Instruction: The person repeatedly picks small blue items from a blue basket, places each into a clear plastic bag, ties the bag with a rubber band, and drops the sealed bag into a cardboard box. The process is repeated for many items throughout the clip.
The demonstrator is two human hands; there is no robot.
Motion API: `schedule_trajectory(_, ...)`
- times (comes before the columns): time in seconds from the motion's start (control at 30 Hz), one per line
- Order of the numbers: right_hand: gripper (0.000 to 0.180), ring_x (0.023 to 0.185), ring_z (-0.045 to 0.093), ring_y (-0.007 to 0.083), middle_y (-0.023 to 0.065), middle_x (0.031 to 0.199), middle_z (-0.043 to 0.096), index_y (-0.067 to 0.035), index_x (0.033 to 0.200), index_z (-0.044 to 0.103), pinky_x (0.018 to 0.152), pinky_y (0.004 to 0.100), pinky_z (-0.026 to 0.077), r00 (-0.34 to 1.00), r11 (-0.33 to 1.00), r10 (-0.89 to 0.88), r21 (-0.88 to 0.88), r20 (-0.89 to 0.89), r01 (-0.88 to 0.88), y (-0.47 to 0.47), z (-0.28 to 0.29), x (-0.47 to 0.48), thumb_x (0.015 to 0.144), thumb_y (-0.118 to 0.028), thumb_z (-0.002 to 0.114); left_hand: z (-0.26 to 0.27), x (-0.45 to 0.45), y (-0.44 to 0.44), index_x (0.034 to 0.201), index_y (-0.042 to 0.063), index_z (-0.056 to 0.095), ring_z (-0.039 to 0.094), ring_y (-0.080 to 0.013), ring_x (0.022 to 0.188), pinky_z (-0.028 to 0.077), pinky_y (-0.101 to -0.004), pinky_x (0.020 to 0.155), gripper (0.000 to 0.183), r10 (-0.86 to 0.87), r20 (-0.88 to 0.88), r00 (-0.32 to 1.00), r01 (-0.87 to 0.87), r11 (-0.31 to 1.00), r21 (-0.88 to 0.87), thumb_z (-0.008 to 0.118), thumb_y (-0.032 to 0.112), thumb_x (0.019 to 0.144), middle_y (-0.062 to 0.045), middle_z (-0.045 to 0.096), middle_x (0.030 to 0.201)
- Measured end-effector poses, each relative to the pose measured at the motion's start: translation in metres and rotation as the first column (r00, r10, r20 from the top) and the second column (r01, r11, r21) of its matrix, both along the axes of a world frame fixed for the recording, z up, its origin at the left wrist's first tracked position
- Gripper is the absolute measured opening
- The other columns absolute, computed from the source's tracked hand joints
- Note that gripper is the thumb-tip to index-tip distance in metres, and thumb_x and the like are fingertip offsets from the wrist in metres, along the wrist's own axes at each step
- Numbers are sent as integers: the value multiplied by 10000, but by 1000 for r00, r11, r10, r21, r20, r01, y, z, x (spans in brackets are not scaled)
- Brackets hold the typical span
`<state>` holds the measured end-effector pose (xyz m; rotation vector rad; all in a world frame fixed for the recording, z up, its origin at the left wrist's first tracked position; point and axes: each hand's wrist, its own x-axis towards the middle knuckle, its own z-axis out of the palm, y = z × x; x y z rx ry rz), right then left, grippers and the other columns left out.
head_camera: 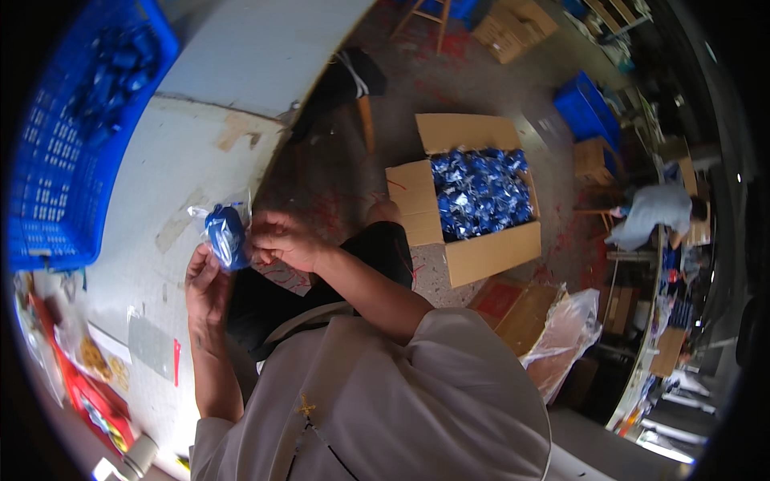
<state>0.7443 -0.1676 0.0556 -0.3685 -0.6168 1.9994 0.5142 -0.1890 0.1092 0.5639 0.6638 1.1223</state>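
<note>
A small blue item in a clear plastic bag (227, 237) is held upright over the edge of the pale worktable (162, 174). My left hand (204, 279) grips its lower left side between thumb and fingers. Close against the bag's right side is my right hand (283, 240), its fingers bent and slightly blurred; whether they pinch the film cannot be made out. On the floor to the right stands an open cardboard box (493, 255), filled with many blue items in clear wrapping (481, 189).
A blue plastic basket (87, 240) with blue pieces stands at the table's far left. A red bag (102, 397) lies at lower left. Beyond the open box are a blue crate (586, 111), cartons (511, 30) and a person in grey (656, 210) bent over a bench.
</note>
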Motion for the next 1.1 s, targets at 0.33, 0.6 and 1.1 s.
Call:
schedule_trajectory(0.33,553,879,642,110,31,1166,679,-96,1509,513,766,297,550,917,991,-117,-14,381,132,-60,-3,80,1089,-416,675,-4,90,-4,1327,41,657,706,-166,1146,537,-330,1048,316,-115,-228,967,130,990,49,686,-40,1023,-75,755,1267)
schedule_trajectory(0.6,402,930,719,164,34,1088,761,-91,1252,674,750,308,550,634,570,-622,-289,460,769,-115,-87,240,1033,-417,758,-23,106,3,1291,60,686,710,-205,1062,557,-367,985,285,-267,-324,908,245,964,-107,746,79,1013,-87,755,1179)
schedule_trajectory(1.1,326,887,741,132,25,1051,769,-83,1270,711,754,289,576,404,776,-416,87,815,625,-27,-98,234,1005,-254,794,-2,70,10,1228,48,701,704,-166,945,553,-318,902,221,-207,-432,878,193,978,-76,747,85,1015,-74,754,1091)
